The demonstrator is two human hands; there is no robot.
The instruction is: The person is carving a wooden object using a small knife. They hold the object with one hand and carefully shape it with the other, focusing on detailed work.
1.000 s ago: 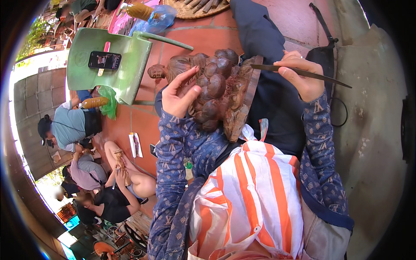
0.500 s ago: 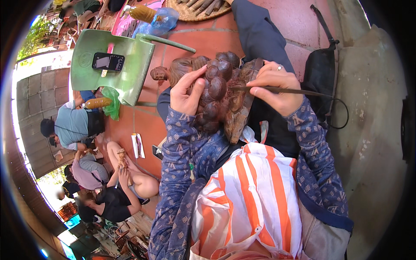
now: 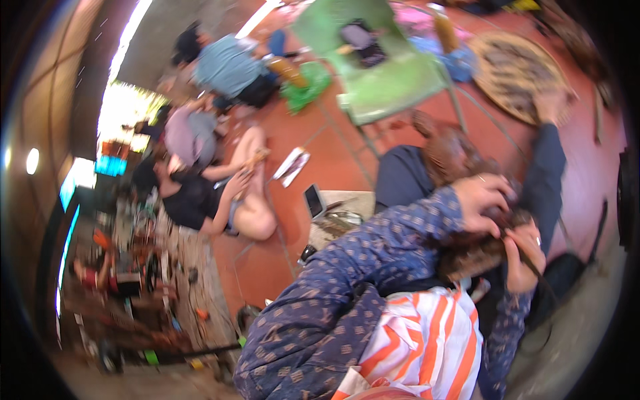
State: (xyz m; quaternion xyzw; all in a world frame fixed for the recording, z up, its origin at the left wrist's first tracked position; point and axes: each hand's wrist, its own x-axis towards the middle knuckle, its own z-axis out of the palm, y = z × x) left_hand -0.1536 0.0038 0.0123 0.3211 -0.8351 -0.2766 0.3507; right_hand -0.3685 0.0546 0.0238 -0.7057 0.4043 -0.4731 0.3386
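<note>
A dark brown carved wooden figure [image 3: 447, 157] lies across my lap, blurred by motion, its rounded, knobbly part under my hands. My left hand [image 3: 481, 200] rests on it with fingers bent over the carved surface. Close by at the carving's right side, my right hand [image 3: 523, 257], with a ring on one finger, pinches a thin dark rod-like tool [image 3: 539, 272]. The tool's tip is hidden by my fingers and the blur. The pale, rougher base of the carving points toward my striped shirt [image 3: 427, 340].
Beyond my knees stand a green chair [image 3: 393, 93] bearing a phone [image 3: 363, 43], and a round woven tray [image 3: 481, 79] of tools. A phone [image 3: 313, 201] and tools lie on a pale board at my left. A seated person [image 3: 193, 200] works farther left. A black bag [image 3: 563, 280] is at right.
The view has swung left, so my hands and the carving appear farther right. My left hand has moved along the carving close to my right hand. The right hand still grips the thin tool.
</note>
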